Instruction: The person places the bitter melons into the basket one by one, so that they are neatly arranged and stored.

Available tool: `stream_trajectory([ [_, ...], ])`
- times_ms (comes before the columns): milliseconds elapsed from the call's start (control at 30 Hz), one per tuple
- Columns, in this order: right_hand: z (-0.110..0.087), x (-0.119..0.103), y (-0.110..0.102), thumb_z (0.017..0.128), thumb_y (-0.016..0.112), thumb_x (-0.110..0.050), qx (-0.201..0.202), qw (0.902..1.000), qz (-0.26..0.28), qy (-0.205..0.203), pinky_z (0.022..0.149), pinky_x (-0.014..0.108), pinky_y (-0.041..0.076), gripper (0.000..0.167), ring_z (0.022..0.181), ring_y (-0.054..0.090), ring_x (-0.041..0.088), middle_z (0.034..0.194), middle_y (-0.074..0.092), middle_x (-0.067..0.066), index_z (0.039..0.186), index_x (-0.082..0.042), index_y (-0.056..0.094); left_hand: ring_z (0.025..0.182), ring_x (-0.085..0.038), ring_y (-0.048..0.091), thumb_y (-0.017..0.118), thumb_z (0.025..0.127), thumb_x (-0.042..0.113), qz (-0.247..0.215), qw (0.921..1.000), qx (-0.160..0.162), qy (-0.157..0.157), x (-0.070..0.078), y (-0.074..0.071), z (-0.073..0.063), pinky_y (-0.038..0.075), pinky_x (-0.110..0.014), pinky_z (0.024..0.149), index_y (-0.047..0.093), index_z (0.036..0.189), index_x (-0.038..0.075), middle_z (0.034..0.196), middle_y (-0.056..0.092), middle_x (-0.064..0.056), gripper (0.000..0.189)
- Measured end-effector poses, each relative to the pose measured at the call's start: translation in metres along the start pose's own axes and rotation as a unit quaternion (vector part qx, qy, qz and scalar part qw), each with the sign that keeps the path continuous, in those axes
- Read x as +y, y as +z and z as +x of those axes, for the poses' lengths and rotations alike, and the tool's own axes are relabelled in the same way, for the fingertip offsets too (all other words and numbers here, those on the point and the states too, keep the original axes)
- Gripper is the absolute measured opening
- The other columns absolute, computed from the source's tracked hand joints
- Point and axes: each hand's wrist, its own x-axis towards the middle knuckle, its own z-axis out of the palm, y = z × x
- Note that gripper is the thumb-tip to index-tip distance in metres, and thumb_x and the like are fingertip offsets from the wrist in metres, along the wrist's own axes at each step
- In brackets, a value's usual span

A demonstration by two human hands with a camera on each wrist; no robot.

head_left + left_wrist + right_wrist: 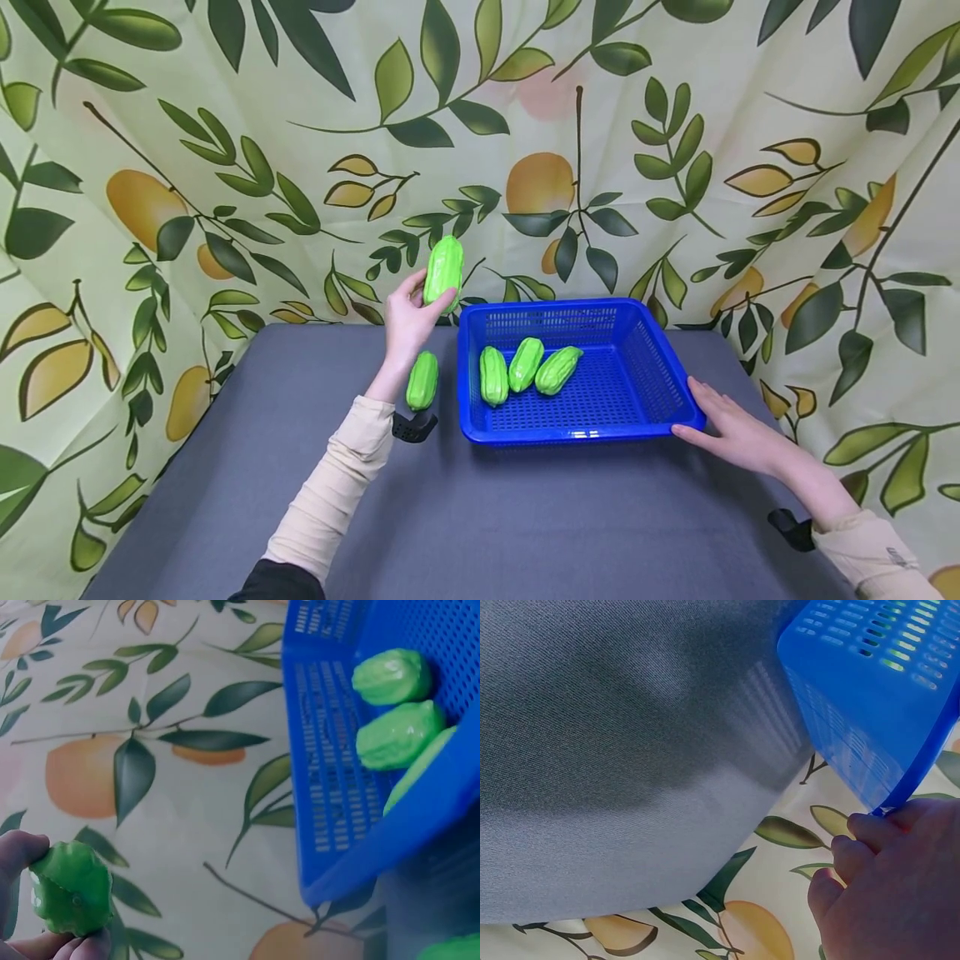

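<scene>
My left hand (pixel 408 321) holds a bright green ridged bitter melon (pixel 444 273) up in the air, left of the blue plastic basket (pixel 577 435). In the left wrist view, thumb and fingertips pinch this bitter melon (pixel 73 889), its end facing the camera. A second bitter melon (pixel 423 381) lies on the table under the left forearm, outside the basket. Inside the basket, three more rest side by side toward the left, one of them the middle bitter melon (pixel 527 364). My right hand (pixel 738 425) grips the basket's near right corner, fingers at the rim in the right wrist view.
The grey table (pixel 525 517) carries the basket near its back edge. Behind and beside it hangs a leaf-and-fruit patterned cloth (pixel 465 167). Black straps (pixel 415 427) are on both wrists.
</scene>
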Motion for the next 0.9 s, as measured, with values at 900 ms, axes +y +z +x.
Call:
stream_trajectory([
  [900, 0.000, 0.004, 0.001, 0.091, 0.056, -0.049, 0.004, 1.0000, -0.003, 0.000, 0.112, 0.067, 0.008, 0.093, 0.138, 0.012, 0.055, 0.152, 0.011, 0.036, 0.149, 0.005, 0.008, 0.110, -0.029, 0.064, 0.075, 0.080, 0.015, 0.062, 0.9905, -0.121, 0.022, -0.010, 0.099, 0.004, 0.058, -0.030, 0.075, 0.055, 0.129, 0.000, 0.124, 0.062, -0.020, 0.055],
])
